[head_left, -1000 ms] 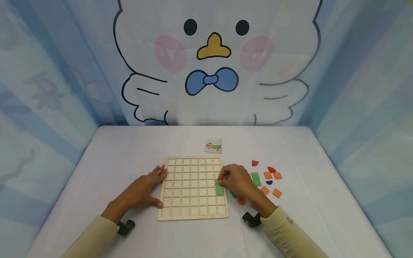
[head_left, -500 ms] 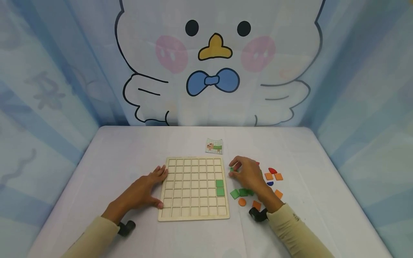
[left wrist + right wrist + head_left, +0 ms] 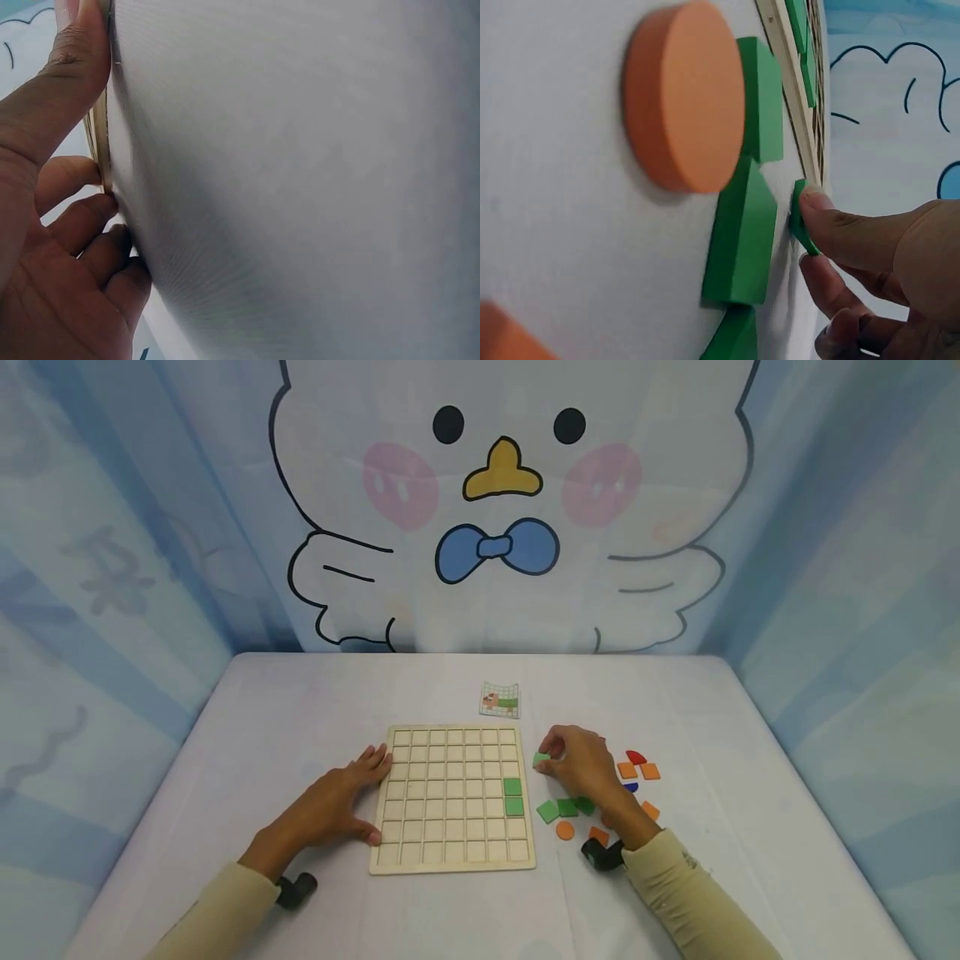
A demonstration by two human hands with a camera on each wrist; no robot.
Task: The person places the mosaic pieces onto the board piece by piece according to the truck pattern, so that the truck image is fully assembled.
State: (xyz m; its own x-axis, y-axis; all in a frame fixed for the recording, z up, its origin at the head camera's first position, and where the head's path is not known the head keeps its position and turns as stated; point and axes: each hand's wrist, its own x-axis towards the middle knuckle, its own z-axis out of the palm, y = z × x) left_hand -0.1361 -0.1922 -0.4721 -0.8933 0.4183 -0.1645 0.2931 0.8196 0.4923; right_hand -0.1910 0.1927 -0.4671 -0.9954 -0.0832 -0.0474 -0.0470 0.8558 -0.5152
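A square wooden grid board (image 3: 442, 867) lies on the table, with two green square tiles (image 3: 513, 797) set one above the other in its rightmost column. My left hand (image 3: 330, 802) rests against the board's left edge, thumb and fingers spread apart along it; the left wrist view shows the fingers (image 3: 90, 217) touching that edge. Just right of the board, my right hand (image 3: 581, 764) pinches another green square tile (image 3: 541, 760) between thumb and fingertips. In the right wrist view this green tile (image 3: 798, 217) stays low, near the tabletop.
Loose green tiles (image 3: 567, 807), an orange disc (image 3: 565, 831), several orange squares (image 3: 650, 772), a red piece (image 3: 636, 757) and a blue piece (image 3: 632, 787) lie right of the board, partly hidden by the right arm. Behind the board is a small picture card (image 3: 499, 701).
The right hand has moved off the board to the right, leaving a green tile in the grid, and now pinches another green tile. The left hand has stayed in place.
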